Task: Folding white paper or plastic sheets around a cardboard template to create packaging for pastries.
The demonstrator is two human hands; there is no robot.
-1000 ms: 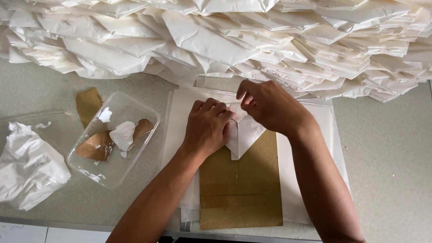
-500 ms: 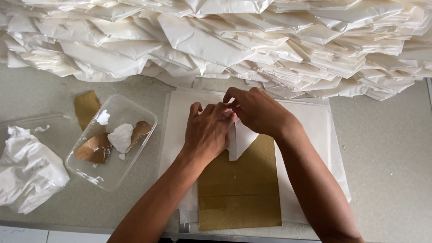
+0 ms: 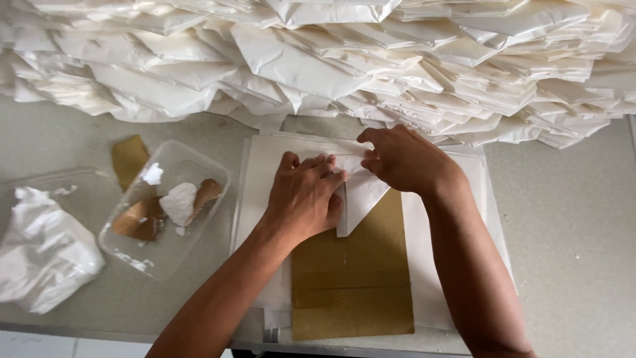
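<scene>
Head view: my left hand (image 3: 306, 197) has slid up and lies flat on the folded white paper (image 3: 361, 192) over the brown card (image 3: 351, 278), while my right hand (image 3: 403, 159) pinches its top edge, so the fold looks nearly creased. The fingertips hide the fold line; the table (image 3: 570, 252) is cut off below.

A small packaging or paper-goods workshop is suggested. A long heap of folded white paper pieces (image 3: 371, 59), stacked in overlapping layers, is spread along the whole far edge of a plain grey table (image 3: 570, 232). At the near edge, flat white sheets (image 3: 265, 166) are laid in a pile with a brown card template (image 3: 351, 278) on top. Toward the left edge, a clear plastic tray (image 3: 165, 205) with scraps of brown and white paper is set, and crumpled white paper (image 3: 43, 248) is left beside it. Hand production in quantity is indicated.
</scene>
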